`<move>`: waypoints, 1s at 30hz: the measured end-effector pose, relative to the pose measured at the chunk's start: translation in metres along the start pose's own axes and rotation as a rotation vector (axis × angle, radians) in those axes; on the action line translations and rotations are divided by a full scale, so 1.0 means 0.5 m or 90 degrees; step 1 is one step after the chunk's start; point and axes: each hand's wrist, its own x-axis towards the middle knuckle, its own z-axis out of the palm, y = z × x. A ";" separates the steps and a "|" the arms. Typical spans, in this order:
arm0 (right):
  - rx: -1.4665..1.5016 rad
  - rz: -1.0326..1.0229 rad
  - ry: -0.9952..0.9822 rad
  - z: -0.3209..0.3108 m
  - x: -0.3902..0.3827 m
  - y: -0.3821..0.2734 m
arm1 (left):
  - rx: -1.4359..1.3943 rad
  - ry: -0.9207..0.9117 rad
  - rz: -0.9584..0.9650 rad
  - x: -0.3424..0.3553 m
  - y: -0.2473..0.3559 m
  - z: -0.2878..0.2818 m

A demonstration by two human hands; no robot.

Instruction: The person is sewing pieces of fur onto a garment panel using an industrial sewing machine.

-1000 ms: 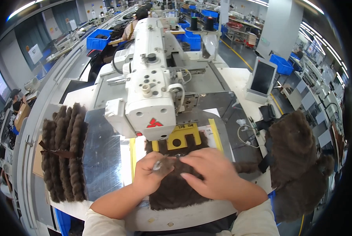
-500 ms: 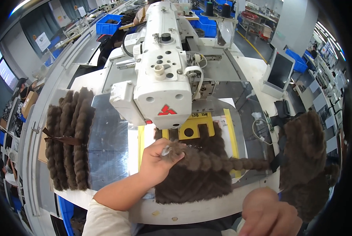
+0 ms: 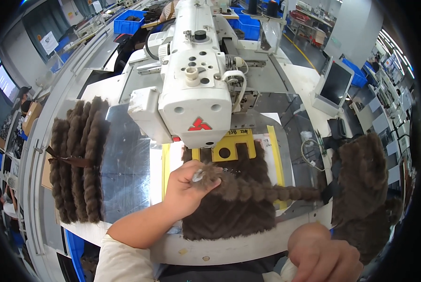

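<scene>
Fur strip [image 3: 260,192] stretches in front of our sewing machine [image 3: 191,101]. Our left hand [image 3: 184,188] pinches its end alone now, since our right hand [image 3: 324,256] has moved off, front-right of the machine; we can't tell how closed its bent fingers are.

The white table [image 3: 257,245] carries 1 sewing machine [image 3: 196,101], 1 monitor [image 3: 333,87] and 1 bundle of brown fur strips [image 3: 76,183].

On the table [image 3: 191,254] over there, bundled fur rolls [image 3: 79,162] lay left of the sewing machine [image 3: 194,96], a fur panel [image 3: 229,220] before it under a fur strip [image 3: 267,193], with the monitor [image 3: 336,86] right, behind the draped fur [image 3: 361,176].
</scene>
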 end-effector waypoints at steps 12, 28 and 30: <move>-0.033 -0.006 -0.119 -0.028 -0.005 0.009 | 0.034 -0.032 -0.001 0.002 0.018 -0.005; -0.610 0.517 -0.196 -0.120 -0.024 0.184 | 0.051 -0.182 0.114 0.000 0.035 -0.023; -0.612 0.489 -0.137 -0.111 -0.044 0.208 | 0.040 -0.143 0.133 -0.002 0.037 -0.005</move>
